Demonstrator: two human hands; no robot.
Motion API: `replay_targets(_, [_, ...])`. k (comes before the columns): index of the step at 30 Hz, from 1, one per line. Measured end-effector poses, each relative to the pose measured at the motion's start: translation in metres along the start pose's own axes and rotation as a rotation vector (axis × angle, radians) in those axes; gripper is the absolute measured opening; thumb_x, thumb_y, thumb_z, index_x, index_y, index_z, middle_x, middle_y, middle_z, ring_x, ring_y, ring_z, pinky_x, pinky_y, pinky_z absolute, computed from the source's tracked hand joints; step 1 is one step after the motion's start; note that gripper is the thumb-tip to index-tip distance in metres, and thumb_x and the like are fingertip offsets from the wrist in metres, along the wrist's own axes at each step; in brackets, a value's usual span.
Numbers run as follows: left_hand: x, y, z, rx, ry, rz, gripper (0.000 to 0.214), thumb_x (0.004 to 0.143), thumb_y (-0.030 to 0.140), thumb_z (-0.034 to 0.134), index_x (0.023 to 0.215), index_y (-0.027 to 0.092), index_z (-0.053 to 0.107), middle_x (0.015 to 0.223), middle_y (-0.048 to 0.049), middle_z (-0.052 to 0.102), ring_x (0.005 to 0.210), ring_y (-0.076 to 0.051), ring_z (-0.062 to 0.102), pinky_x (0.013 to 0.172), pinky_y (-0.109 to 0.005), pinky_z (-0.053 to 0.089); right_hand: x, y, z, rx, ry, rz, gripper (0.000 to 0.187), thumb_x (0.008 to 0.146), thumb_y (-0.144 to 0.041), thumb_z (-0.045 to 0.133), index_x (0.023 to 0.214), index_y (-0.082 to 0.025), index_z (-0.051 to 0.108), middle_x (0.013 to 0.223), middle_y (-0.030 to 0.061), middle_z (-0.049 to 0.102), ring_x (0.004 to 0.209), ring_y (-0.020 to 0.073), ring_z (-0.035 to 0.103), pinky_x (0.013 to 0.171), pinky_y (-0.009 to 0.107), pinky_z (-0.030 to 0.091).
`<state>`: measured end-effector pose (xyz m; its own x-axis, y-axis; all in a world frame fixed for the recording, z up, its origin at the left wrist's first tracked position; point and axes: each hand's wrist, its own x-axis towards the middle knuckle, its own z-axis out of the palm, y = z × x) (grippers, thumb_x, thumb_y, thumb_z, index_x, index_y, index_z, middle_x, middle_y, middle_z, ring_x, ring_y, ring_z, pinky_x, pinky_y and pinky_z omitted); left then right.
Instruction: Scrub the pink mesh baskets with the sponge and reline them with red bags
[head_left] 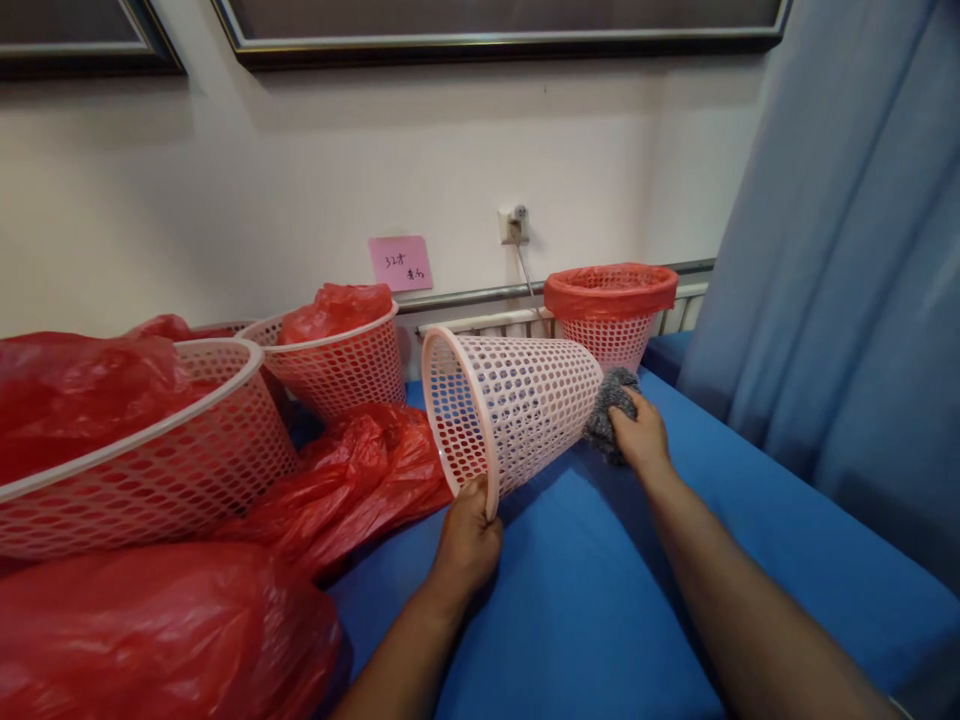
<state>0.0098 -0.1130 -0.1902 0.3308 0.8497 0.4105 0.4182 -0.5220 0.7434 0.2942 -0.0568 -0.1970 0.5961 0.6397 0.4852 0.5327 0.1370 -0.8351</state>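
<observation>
A pale pink perforated plastic wastebasket [536, 400] is tipped on its side above the blue surface [585, 600], its mouth facing left. My left hand [469, 535] is closed around the lower edge of its rim. In my right hand [641, 435] is a grey cloth [611, 410], bunched up and pressed against the basket's base. The fingers of that hand are partly sunk in the cloth. Behind the base stands another pink basket [611, 335], upright, with a red bag [611, 290] folded over its rim.
On the left, a large pink basket [247, 450] and a smaller one [367, 360] hold red plastic bags. Loose red bags [360, 490] lie on the blue surface. A wall socket [514, 226] with a plug and a pink note [400, 263] are on the wall. Blue curtain [840, 260] hangs right.
</observation>
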Motion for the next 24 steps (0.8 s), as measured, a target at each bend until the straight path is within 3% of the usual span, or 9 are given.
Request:
replay_targets(2, [0.001,-0.001,0.0,0.005,-0.004,0.006,0.066,0.058,0.0,0.045,0.113,0.018,0.078,0.113,-0.0092,0.075,0.113,-0.027,0.066,0.111,-0.045,0.048,-0.015,-0.016,-0.004,0.022,-0.022,-0.139,0.051,0.084,-0.035,0.057,0.132,-0.019,0.068,0.135,0.0153,0.06,0.127,0.0334,0.06,0.112,0.057,0.048])
replay_targets(5, [0.0,0.005,-0.001,-0.007,-0.014,0.03,0.063,0.062,0.001,0.048,0.115,0.018,0.077,0.119,-0.0097,0.074,0.117,-0.028,0.065,0.113,-0.044,0.046,-0.057,-0.058,-0.013,0.106,-0.192,-0.571,0.052,0.089,-0.026,0.058,0.141,-0.024,0.061,0.155,0.0133,0.044,0.143,0.0316,0.049,0.118,0.052,0.045])
replay_targets(9, [-0.005,0.02,-0.004,-0.137,0.084,-0.006,0.039,0.079,0.016,0.061,0.116,0.017,0.073,0.112,-0.0093,0.076,0.101,-0.027,0.069,0.096,-0.04,0.056,-0.096,-0.092,-0.02,0.252,-0.439,-0.948,0.059,0.085,-0.02,0.061,0.144,-0.024,0.058,0.159,0.0132,0.038,0.136,0.0296,0.055,0.109,0.045,0.054])
replay_targets(11, [-0.006,0.025,-0.006,-0.191,0.115,-0.038,0.03,0.087,0.025,0.061,0.113,0.017,0.075,0.106,-0.0085,0.077,0.095,-0.026,0.07,0.089,-0.037,0.058,-0.093,-0.086,-0.017,0.259,-0.425,-0.934,0.056,0.085,-0.021,0.061,0.142,-0.024,0.059,0.156,0.0132,0.042,0.135,0.0291,0.056,0.108,0.044,0.054])
replay_targets(12, [-0.005,0.026,-0.007,-0.201,0.116,-0.045,0.03,0.089,0.027,0.06,0.112,0.016,0.076,0.107,-0.0088,0.077,0.097,-0.026,0.071,0.089,-0.037,0.057,-0.085,-0.078,-0.014,0.237,-0.366,-0.853,0.054,0.086,-0.022,0.059,0.14,-0.024,0.061,0.154,0.0133,0.045,0.136,0.0294,0.055,0.11,0.046,0.053])
replay_targets(15, [-0.004,0.024,-0.007,-0.158,0.087,-0.037,0.032,0.088,0.022,0.059,0.113,0.016,0.077,0.108,-0.0095,0.077,0.105,-0.027,0.071,0.096,-0.039,0.055,-0.047,-0.045,-0.005,0.13,-0.117,-0.372,0.049,0.087,-0.029,0.055,0.133,-0.018,0.066,0.14,0.0167,0.056,0.132,0.0329,0.057,0.114,0.055,0.047])
replay_targets(18, [-0.003,0.014,-0.003,-0.023,-0.003,-0.009,0.036,0.079,0.013,0.056,0.106,0.017,0.078,0.1,-0.0084,0.076,0.096,-0.026,0.07,0.092,-0.039,0.056,-0.017,-0.022,0.0,0.052,-0.08,0.03,0.054,0.082,-0.033,0.055,0.129,-0.01,0.067,0.122,0.0194,0.064,0.118,0.0364,0.064,0.11,0.062,0.049])
replay_targets(20, [-0.003,0.007,-0.001,0.06,-0.043,-0.003,0.038,0.076,0.01,0.054,0.105,0.017,0.078,0.097,-0.0082,0.075,0.092,-0.025,0.069,0.091,-0.039,0.056,-0.018,-0.025,-0.001,0.041,-0.093,0.005,0.055,0.083,-0.034,0.057,0.132,-0.011,0.065,0.128,0.0197,0.062,0.122,0.0367,0.062,0.111,0.061,0.048])
replay_targets(24, [-0.001,0.008,0.0,0.05,-0.058,0.009,0.034,0.081,0.012,0.053,0.104,0.019,0.077,0.101,-0.0085,0.075,0.099,-0.025,0.069,0.095,-0.039,0.055,-0.065,-0.064,-0.013,0.104,-0.225,-0.59,0.055,0.09,-0.028,0.058,0.145,-0.023,0.056,0.156,0.0152,0.04,0.143,0.0329,0.047,0.116,0.054,0.047])
